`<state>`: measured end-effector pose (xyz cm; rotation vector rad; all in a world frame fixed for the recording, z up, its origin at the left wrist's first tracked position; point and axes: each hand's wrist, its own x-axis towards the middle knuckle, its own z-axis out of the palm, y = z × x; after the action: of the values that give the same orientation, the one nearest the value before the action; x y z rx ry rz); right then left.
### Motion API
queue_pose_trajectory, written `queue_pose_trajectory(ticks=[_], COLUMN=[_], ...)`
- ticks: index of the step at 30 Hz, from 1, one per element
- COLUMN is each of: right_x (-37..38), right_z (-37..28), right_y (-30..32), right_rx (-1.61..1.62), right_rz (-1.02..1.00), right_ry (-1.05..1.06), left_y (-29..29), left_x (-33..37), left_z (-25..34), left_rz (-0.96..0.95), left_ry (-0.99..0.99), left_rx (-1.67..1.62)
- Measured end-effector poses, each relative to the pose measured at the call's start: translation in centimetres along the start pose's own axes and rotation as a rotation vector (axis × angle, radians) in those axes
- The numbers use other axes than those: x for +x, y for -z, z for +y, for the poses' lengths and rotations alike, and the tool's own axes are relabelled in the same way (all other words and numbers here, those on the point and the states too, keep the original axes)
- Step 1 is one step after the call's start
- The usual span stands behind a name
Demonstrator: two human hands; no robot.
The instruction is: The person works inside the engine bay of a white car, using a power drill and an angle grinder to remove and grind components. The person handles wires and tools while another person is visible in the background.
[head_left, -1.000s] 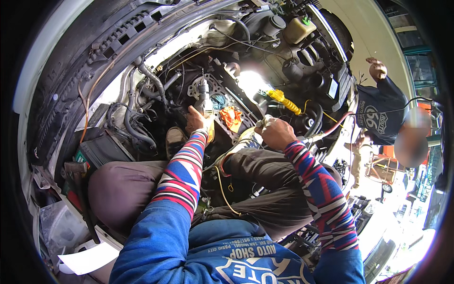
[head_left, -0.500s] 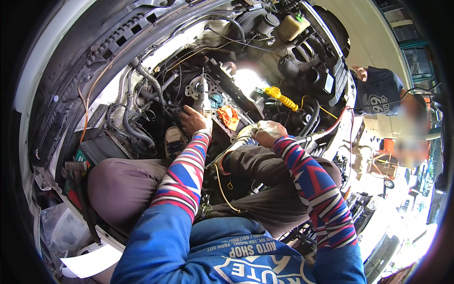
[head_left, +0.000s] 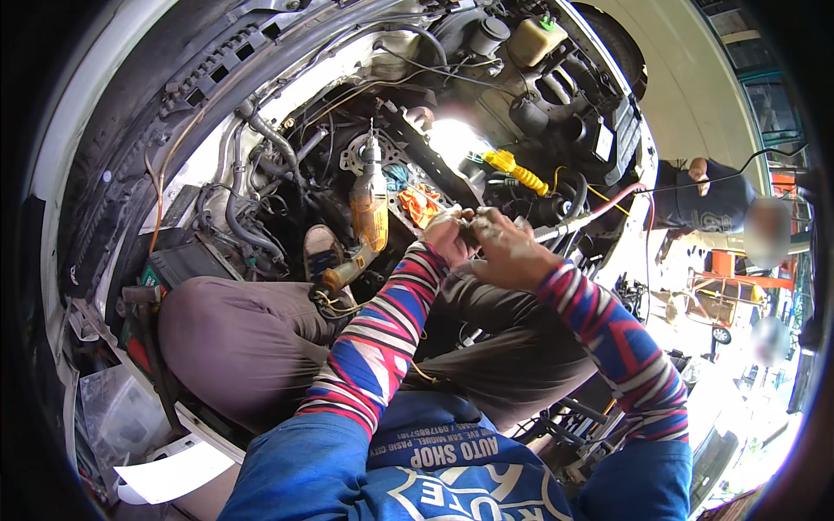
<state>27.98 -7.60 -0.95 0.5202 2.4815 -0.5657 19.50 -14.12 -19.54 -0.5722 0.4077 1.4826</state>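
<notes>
Both hands meet over the person's knees at the near edge of the engine bay [head_left: 261, 95] — the left hand [head_left: 450, 239] and right hand [head_left: 508, 253] curl closed round a small dark part [head_left: 470, 227] pinched between the fingertips. It looks rigid, light and probably greasy (mostly hidden), best gripped by its ends. An orange drill [head_left: 368, 208] stands beside them.
</notes>
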Motion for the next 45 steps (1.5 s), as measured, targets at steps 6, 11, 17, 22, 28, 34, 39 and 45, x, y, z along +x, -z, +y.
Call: queue_pose_trajectory(ticks=[6,11,17,22,28,34,39,45], right_x=[-2.8,-2.0,-3.6,-7.0,-9.3,-11.9,-12.4,-6.9], right_z=[-0.8,2.8,4.3,3.4,2.3,2.6,3.0,0.0], right_y=[3.3,5.8,3.8,5.2,5.7,6.0,5.2,2.2], right_rx=[-0.6,-0.383,-0.056,-0.07,-0.104,-0.167,-0.176,-0.316], right_rz=[0.25,-0.002,-0.032,0.031,0.11,0.135,0.208,0.087], right_ry=[0.352,0.291,0.239,0.23,0.225,0.183,0.185,-0.053], left_y=[-3.1,-2.0,-0.5,1.0,4.2,6.0,5.3,3.6], left_x=[-2.3,-5.4,-6.0,-4.8,-6.1,-3.0,0.1,-1.8], left_z=[3.0,1.9,0.8,4.2,11.8,13.1,11.1,4.9], left_rz=[0.148,0.1,-0.015,0.383,0.785,0.493,0.424,0.5], left_ry=[-0.046,-0.003,0.105,-0.287,-0.877,-0.472,-0.376,0.071], left_rx=[0.06,-0.007,0.284,-0.079,0.258,0.302,0.427,0.67])
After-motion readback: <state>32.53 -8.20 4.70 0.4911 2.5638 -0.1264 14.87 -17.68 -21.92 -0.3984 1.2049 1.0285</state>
